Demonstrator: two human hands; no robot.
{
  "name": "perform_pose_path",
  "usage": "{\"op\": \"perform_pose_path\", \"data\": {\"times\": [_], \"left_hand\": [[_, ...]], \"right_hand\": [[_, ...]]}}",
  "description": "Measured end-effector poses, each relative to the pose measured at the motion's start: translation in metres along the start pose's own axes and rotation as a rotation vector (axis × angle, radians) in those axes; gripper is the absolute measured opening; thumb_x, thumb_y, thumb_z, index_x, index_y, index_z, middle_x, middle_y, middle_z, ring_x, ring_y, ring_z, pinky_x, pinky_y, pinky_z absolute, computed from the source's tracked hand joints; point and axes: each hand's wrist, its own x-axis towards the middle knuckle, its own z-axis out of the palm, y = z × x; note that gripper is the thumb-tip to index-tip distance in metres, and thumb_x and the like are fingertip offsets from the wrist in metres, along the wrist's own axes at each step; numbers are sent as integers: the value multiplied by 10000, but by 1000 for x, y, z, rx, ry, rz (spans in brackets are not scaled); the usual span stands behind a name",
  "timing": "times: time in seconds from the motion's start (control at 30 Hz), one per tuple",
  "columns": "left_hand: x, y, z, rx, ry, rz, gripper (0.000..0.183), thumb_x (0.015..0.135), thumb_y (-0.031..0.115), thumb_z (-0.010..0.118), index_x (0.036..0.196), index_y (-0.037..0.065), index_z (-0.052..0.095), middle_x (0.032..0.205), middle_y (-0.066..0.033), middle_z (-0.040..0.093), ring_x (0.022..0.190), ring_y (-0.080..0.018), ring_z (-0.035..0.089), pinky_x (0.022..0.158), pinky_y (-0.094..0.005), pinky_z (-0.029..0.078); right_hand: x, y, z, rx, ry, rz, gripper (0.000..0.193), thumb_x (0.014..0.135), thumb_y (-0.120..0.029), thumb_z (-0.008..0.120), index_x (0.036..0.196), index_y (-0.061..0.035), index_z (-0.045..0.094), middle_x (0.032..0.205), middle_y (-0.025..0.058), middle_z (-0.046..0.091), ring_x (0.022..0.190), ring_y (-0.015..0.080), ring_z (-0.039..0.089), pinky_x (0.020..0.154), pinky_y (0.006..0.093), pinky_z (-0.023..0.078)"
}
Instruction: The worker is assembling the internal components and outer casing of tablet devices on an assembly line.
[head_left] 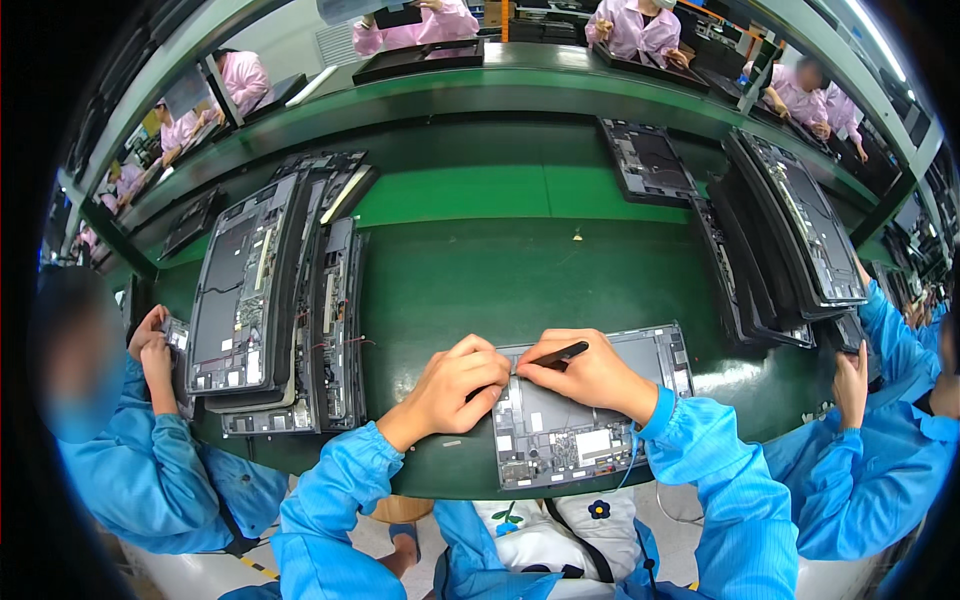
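Observation:
An opened laptop base lies on the green bench in front of me, its circuit board and bare metal inside showing. My right hand is closed around a slim black tool, pen-like in shape, and rests over the base. The tool's lower tip is hidden by my fingers. My left hand is closed, its fingertips pinched together at the base's upper left corner, right beside my right fingertips. Whatever is between those left fingers is too small or hidden to name.
Tall stacks of opened laptop bases stand on the left and right. Another base lies at the back right. Co-workers in blue sleeves sit close on both sides. Beyond the green ledge, people in pink work.

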Motion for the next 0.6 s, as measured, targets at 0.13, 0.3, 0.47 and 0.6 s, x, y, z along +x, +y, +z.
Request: {"op": "perform_pose_path", "data": {"times": [0.13,0.3,0.47,0.6], "left_hand": [[0,2,-1,-7,-7,-13,114,781,86,665,889,49,659,971,-91,702,907,-332,628,838,-412,538],[0,1,-3,9,-1,-1,108,827,82,662,933,64,666,1010,-59,710,965,-310,639,794,-409,559],[-2,2,-3,2,-6,1,118,858,115,660,962,65,684,1048,-65,720,986,-307,644,819,-409,563],[-4,3,1,0,-10,-27,147,876,164,649,960,46,670,1024,-109,702,949,-341,632,910,-429,523]], "right_hand": [[1,3,0,-14,31,-34,98,858,-166,762,891,-73,768,795,73,704,684,289,689,631,384,543],[2,2,-2,-44,6,-27,100,851,-164,749,872,-68,765,814,77,716,696,302,692,624,390,541],[-4,-6,0,-96,6,-26,99,850,-156,748,881,-63,764,814,78,717,704,309,691,630,393,541],[-14,-8,4,-80,70,-133,77,853,-120,743,886,-52,760,799,89,702,700,304,682,619,396,534]]}}
